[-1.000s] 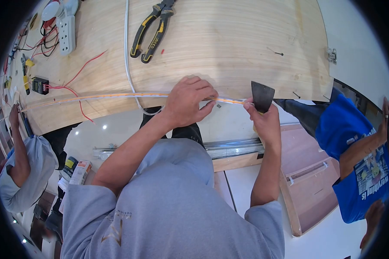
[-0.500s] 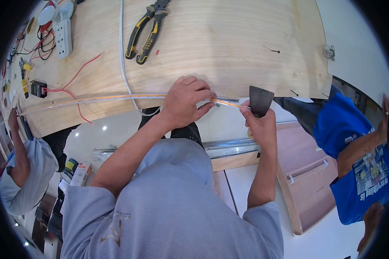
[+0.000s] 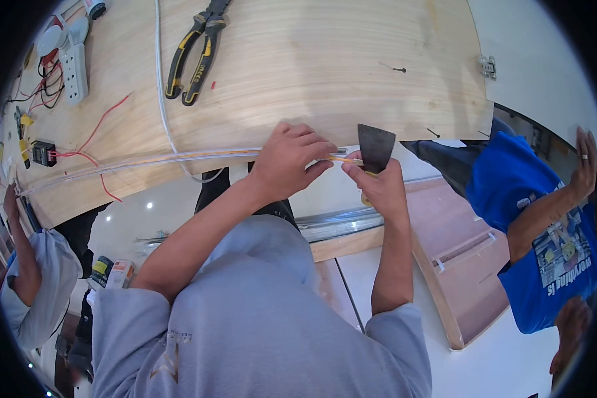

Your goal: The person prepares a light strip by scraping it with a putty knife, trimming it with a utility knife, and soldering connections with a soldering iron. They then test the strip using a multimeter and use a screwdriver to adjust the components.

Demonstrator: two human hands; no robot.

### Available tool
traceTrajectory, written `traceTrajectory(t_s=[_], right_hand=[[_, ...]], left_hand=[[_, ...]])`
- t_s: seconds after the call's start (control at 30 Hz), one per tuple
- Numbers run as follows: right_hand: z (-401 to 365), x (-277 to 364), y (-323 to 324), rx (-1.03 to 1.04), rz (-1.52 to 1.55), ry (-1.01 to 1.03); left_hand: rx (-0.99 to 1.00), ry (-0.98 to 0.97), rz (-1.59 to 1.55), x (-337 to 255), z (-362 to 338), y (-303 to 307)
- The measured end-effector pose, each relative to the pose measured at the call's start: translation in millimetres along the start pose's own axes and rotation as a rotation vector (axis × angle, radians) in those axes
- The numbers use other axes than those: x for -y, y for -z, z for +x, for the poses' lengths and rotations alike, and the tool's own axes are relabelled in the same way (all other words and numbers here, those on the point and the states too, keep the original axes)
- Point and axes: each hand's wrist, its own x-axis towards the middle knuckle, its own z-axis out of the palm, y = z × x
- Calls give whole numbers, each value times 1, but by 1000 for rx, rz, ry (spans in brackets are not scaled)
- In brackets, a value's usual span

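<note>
A long clear strip with an orange line (image 3: 199, 154) runs along the near edge of the wooden board (image 3: 292, 79). My left hand (image 3: 290, 159) is closed round it close to its right end, knuckles up. In my right hand (image 3: 379, 184) is a scraper (image 3: 376, 147) with a dark flat blade pointing up and a yellowish handle. The thumb and a finger of that hand pinch the strip's end, just right of my left hand.
Pliers (image 3: 196, 53), a white cable (image 3: 161, 79), a power strip (image 3: 75, 73), red wires, a black module (image 3: 44, 153) and screws lie on the board. A person in grey is at the left; another in blue (image 3: 511, 172) is at the right. A wooden panel (image 3: 464, 265) lies below.
The view has shifted, so the board and tools appear further left. My right hand has come nearer to my left hand, with the scraper still in it.
</note>
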Motion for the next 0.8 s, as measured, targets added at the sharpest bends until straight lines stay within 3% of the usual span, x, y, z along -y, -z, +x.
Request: traceTrajectory(t_s=[0.1, 0.3, 0.5, 0.8], right_hand=[[1, -1, 3, -15, 61, -114], [1, -1, 2, -14, 52, -38], [2, -2, 4, 13, 77, -62], [0, 1, 5, 20, 48, -77]], left_hand=[[-28, -59, -39, 7, 2, -7], [12, 37, -45, 5, 1, -4], [-13, -79, 6, 12, -2, -6], [11, -76, 62, 10, -3, -8]])
